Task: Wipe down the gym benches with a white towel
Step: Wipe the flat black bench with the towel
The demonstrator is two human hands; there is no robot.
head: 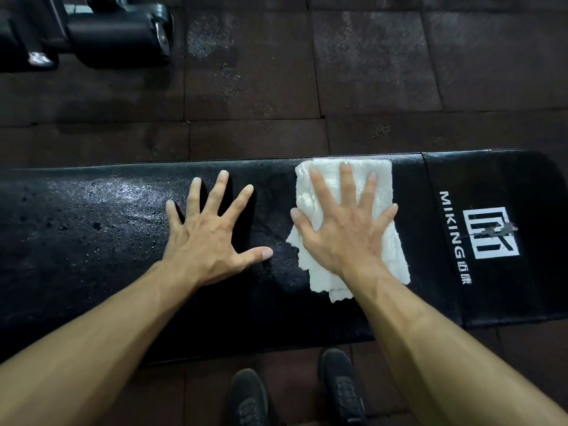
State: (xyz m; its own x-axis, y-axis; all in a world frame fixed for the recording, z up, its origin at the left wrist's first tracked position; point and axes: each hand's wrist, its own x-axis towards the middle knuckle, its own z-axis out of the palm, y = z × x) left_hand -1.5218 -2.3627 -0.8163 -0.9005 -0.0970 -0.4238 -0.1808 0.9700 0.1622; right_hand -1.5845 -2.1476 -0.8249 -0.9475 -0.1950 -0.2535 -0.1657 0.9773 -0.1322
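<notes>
The right hand (pixel 344 222) presses the white towel (pixel 387 241) flat, fingers spread, on the black bench pad (pixel 92 241) beside its logo panel (pixel 491 235) — the left hand (pixel 212 232), splayed and empty, seemingly braces the person.

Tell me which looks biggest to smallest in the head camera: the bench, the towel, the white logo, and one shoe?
1. bench
2. white towel
3. The white logo and the left shoe look about alike; the shoe is cut off at the edge, so I won't rank them.
</notes>
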